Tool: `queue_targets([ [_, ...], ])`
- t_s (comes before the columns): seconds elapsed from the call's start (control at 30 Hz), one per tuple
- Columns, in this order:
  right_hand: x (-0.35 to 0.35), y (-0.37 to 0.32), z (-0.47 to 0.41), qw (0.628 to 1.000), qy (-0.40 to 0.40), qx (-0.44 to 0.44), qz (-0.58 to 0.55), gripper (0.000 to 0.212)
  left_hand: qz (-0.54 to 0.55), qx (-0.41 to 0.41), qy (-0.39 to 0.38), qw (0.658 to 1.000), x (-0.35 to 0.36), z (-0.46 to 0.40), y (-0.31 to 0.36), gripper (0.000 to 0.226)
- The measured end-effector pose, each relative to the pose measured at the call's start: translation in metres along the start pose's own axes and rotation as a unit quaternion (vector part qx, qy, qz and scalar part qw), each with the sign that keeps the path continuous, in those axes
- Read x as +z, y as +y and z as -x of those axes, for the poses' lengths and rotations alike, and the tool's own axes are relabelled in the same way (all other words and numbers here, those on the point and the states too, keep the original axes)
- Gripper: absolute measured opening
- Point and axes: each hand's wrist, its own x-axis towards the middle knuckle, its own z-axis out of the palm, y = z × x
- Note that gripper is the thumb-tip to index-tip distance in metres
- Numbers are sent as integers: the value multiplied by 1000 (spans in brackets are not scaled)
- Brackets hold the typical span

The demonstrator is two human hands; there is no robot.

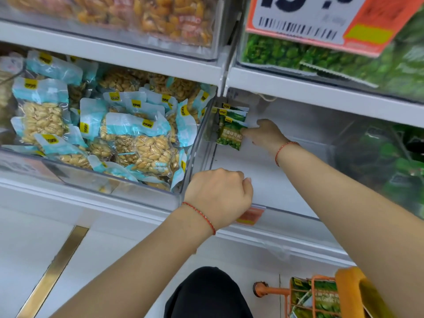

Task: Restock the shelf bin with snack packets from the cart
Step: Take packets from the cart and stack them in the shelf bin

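The right hand (266,134) is deep in the clear shelf bin (263,180), pinching green snack packets (231,129) that stand tall against its left wall, while the left hand (220,198) curls over the bin's front edge, and the cart (321,297) waits low on the right.

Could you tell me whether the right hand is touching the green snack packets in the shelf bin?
Touching. The head view shows the right hand with its fingers laid against the front of the green snack packets, which stand against the left wall of the shelf bin.
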Motion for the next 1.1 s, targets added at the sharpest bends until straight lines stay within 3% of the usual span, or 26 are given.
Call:
queue_targets([
  [0.13,-33,8,31,1000,-6,-14,21,56,23,-24,-26,999,-6,-1,1,31],
  [0.27,-67,20,96,998,-13,-62,-3,30,19,-31,-34,999,-11,2,2,32],
  [0.4,-106,48,174,990,4,-143,-18,13,18,-25,57,998,-14,12,11,27],
  [0.53,-143,85,241,990,18,-138,-9,13,148,61,107,981,-25,41,71,39],
  [0.67,-167,120,298,992,33,-117,36,14,248,144,56,957,-33,73,137,30],
  [0.8,-198,153,339,988,67,-89,110,13,308,175,-91,931,-30,92,188,18],
  [0.9,-217,173,368,982,90,-45,158,7,220,181,-136,949,-21,98,214,24],
  [1.0,-214,187,390,979,38,-10,202,8,108,172,-123,971,-8,100,226,47],
  [1.1,-198,195,401,973,-20,8,232,43,43,156,-148,976,1,102,231,54],
])
